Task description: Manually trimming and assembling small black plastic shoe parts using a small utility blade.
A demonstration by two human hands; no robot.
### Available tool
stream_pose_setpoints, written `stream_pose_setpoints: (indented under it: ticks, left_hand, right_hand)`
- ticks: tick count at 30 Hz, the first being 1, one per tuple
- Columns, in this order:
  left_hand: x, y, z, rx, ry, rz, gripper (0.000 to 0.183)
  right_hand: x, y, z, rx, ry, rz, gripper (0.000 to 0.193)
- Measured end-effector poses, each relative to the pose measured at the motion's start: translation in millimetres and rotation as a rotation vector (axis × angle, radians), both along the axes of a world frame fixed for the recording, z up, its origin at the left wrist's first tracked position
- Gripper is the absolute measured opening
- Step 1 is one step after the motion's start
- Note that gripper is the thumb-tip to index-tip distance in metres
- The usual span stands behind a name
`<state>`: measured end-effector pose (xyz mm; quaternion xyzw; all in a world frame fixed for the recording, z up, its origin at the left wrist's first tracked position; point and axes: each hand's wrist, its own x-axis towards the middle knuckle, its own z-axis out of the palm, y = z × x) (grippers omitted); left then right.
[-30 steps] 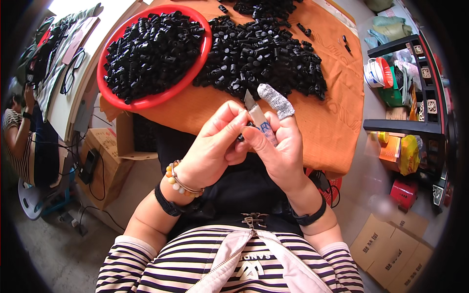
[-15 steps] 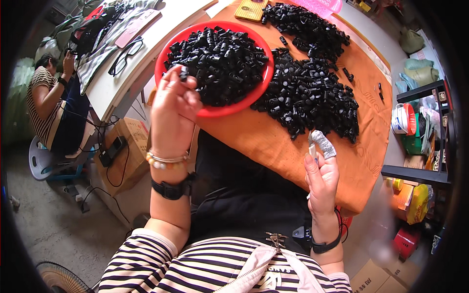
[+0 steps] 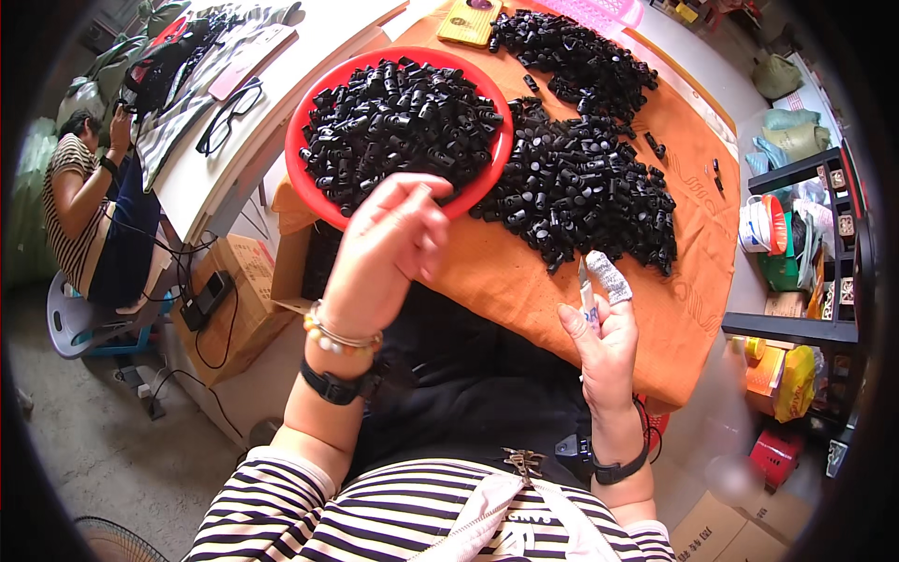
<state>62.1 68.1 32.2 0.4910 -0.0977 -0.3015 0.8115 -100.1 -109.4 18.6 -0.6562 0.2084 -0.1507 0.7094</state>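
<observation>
My left hand point(image 3: 397, 225) hovers over the near rim of a red round bowl point(image 3: 292, 173) heaped with small black plastic parts point(image 3: 398, 122). Its fingers are loosely bent and apart, and nothing shows between them. Farther right, my right hand point(image 3: 607, 351) grips a small pale-handled knife point(image 3: 588, 298), its thin blade pointing up. A grey knitted finger cover point(image 3: 611, 277) wraps one fingertip of that hand. Just beyond the blade spreads a large pile of black plastic parts point(image 3: 590, 192) on the orange cloth point(image 3: 524, 290).
A second black heap point(image 3: 581, 61) lies at the back, by a yellow case point(image 3: 468, 21) and a pink basket point(image 3: 599, 11). Eyeglasses point(image 3: 229, 117) and a phone point(image 3: 253, 64) rest on the white table. Another person point(image 3: 89, 187) sits at left. A cardboard box point(image 3: 225, 314) stands below.
My left hand has swung right and nearer to me; the small black part in its fingertips is no longer visible. My right hand still holds the knife. The view has shifted slightly.
</observation>
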Motion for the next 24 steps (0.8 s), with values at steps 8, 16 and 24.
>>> stream_pose_setpoints:
  ticks: [8, 16, 24]
  left_hand:
    - [-44.4, -33.7, -12.4, 0.088, 0.093, -0.366, 0.016]
    - [-50.6, -53.2, -26.6, 0.187, 0.038, -0.401, 0.016]
    - [-51.6, -53.9, -30.2, 0.243, 0.067, -0.384, 0.013]
  right_hand:
    - [5.9, -15.7, -8.3, -0.052, -0.017, -0.15, 0.043]
    - [11.0, -42.7, -25.8, -0.595, 0.058, -0.238, 0.043]
    - [17.5, -58.7, -31.5, -0.788, 0.04, -0.375, 0.055]
